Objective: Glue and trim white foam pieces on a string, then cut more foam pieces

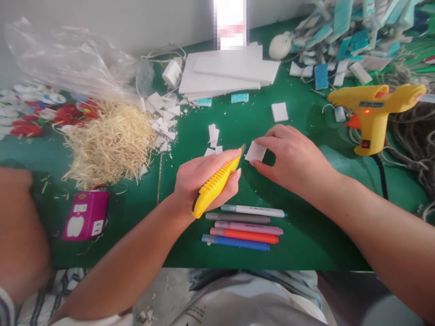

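The left hand (204,179) has its grip wrapped tight round a yellow knife (215,184), blade tip just beside the white foam piece (255,151) that the right hand (292,156) pinches above the green bench (306,226), pens (244,224) lying just below both grips.

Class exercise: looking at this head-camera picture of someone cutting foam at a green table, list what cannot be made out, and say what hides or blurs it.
- Blade of the yellow plastic utility knife in the left hand: too small.
- Underside of the small white foam piece: covered by the right hand.
- Tall white object at the back: pixelated.
- Red and white items on the left: behind a clear plastic bag.
- Label on the yellow glue gun: too small.
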Available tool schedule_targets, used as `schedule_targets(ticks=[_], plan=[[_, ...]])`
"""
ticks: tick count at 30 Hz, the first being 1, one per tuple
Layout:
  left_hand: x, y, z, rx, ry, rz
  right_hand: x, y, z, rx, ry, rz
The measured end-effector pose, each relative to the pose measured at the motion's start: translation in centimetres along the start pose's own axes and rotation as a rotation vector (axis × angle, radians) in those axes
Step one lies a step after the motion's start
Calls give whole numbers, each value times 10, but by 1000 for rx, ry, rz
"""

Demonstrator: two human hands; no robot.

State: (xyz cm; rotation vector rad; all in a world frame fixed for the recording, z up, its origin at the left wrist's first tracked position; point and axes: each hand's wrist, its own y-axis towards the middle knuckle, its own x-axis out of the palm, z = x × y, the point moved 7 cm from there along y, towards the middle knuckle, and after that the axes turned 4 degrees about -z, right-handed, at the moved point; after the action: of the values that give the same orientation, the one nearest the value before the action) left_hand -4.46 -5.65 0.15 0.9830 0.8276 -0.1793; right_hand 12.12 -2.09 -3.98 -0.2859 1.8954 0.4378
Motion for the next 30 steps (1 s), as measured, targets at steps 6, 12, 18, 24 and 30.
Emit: schedule_targets(ticks=[6, 12, 18, 24, 30], plan=[[-4, -1, -5, -22, 55, 64, -1, -3, -5, -33, 41, 22], [-6, -3, -7, -54, 25, 78, 0, 0, -1, -53, 115, 15], [-14, -7, -10, -165, -18, 84, -12, 5, 10, 152, 389, 47], [-15, -6, -7, -136, 2, 79, -15, 5, 25, 409, 319, 8], [-12, -5, -10, -167, -54, 70, -17, 4, 31, 338, 167, 116]])
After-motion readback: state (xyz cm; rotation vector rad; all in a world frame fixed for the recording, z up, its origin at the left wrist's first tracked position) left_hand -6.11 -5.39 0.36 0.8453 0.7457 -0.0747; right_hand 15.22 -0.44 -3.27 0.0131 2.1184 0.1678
